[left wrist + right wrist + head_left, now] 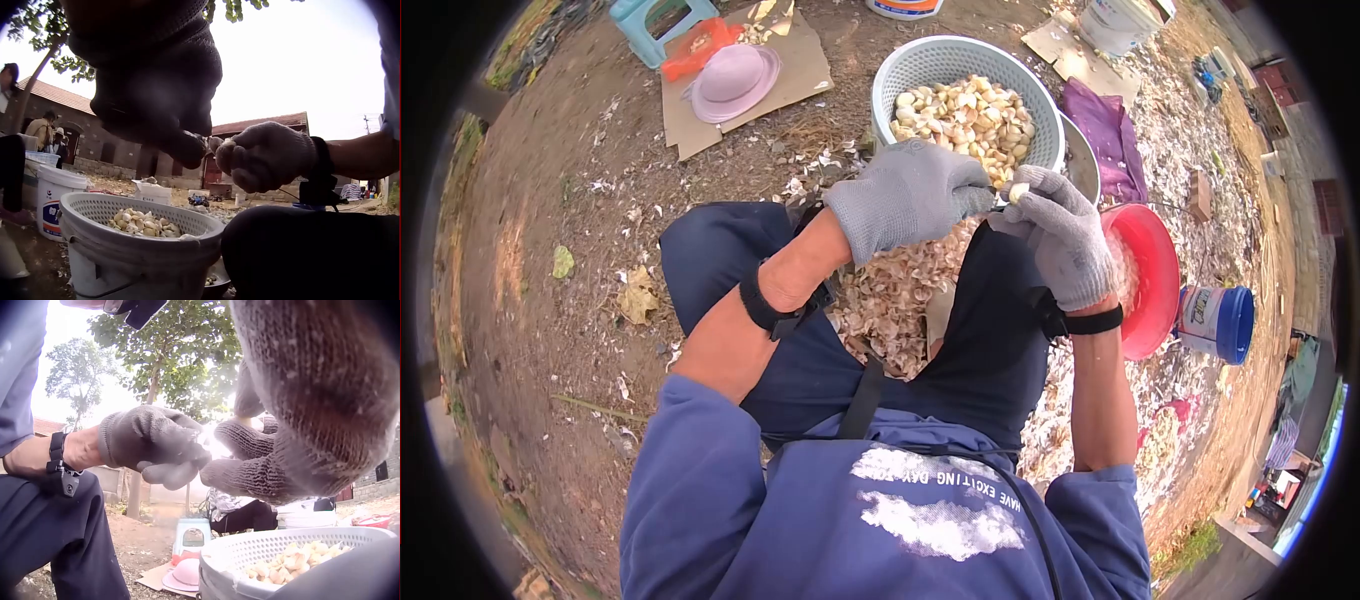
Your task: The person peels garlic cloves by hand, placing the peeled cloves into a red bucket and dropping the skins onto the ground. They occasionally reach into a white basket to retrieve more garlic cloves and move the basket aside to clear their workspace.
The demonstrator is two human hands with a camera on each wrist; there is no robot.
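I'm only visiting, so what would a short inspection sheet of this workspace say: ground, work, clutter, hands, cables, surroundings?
Surface: earthen ground, strewn with pale skins.
Job's things: what look like garlic cloves, heaped in a perforated basket.
Clutter: pink hat on cardboard; red tub; purple cloth.
Hands: both gloved; the right hand pinches a clove; the left hand is close beside it, whether holding anything is unclear.
Cables: a dark cable across the shirt.
Surroundings: trees, buildings, other people.
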